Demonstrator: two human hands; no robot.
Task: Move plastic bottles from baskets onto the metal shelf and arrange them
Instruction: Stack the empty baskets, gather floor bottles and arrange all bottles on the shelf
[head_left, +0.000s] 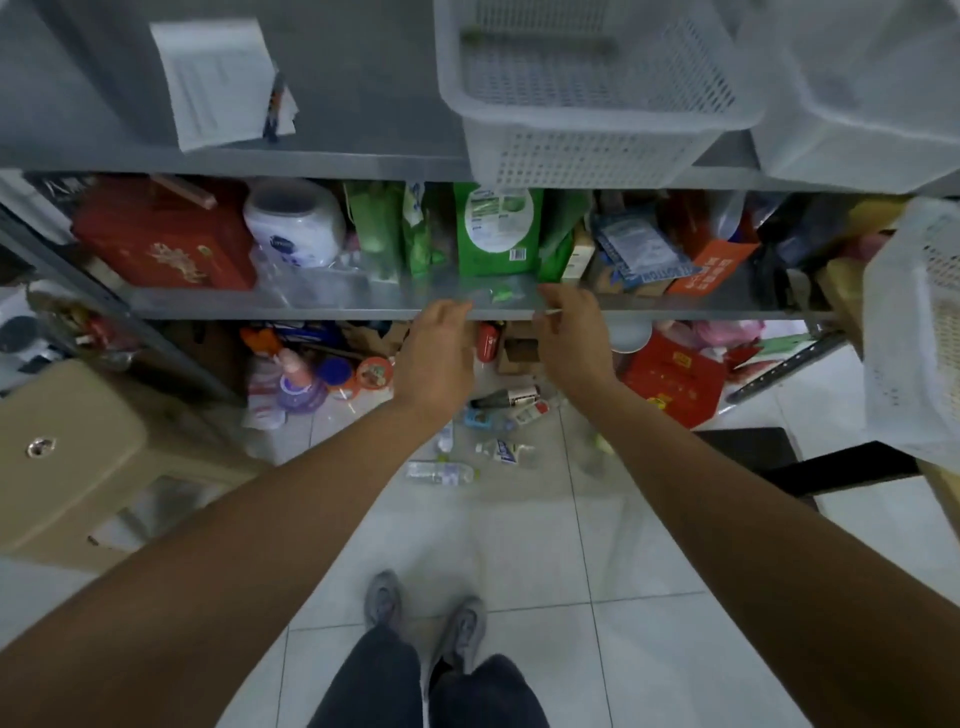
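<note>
A clear plastic bottle with a green cap (497, 295) lies on its side at the front edge of the middle metal shelf (260, 312). My left hand (435, 347) reaches to the shelf edge just left of it, fingers curled by the bottle's end; blur hides whether they hold it. My right hand (567, 332) is at the bottle's right end, thumb and forefinger pinching it. More clear bottles (311, 283) lie on the same shelf to the left. White perforated baskets (597, 145) (852, 130) stand on the shelf above.
Green packets (496, 234), a red box (166, 239) and a white tub (293, 223) fill the shelf behind. A third white basket (914, 332) hangs at right. Loose bottles (439, 473) lie on the tiled floor. A beige cabinet (78, 457) stands at left.
</note>
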